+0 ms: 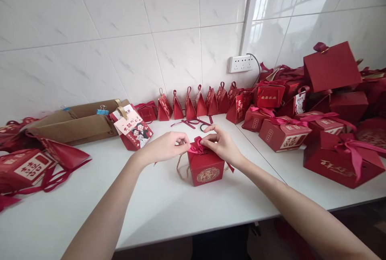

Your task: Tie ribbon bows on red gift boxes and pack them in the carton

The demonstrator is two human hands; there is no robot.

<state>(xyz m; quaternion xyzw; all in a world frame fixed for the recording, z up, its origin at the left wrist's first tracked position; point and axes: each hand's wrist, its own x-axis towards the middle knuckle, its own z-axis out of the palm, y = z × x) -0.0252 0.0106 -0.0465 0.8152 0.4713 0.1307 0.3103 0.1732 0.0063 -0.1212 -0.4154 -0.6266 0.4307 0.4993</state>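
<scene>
A small red gift box [206, 166] with a gold emblem on its front stands on the white table [157, 207] in front of me. A pink-red ribbon [196, 146] is bunched on its top. My left hand [169, 145] pinches the ribbon from the left. My right hand [219, 142] pinches it from the right. A thin rope handle [180, 168] loops out at the box's left side.
A row of small red triangular boxes [196, 105] lines the tiled wall. Many red ribboned boxes [340, 157] are piled at the right. Brown paper bags [72, 125], a cartoon-printed bag [134, 129] and more red boxes [24, 165] lie at the left. A wall socket [240, 63] is behind.
</scene>
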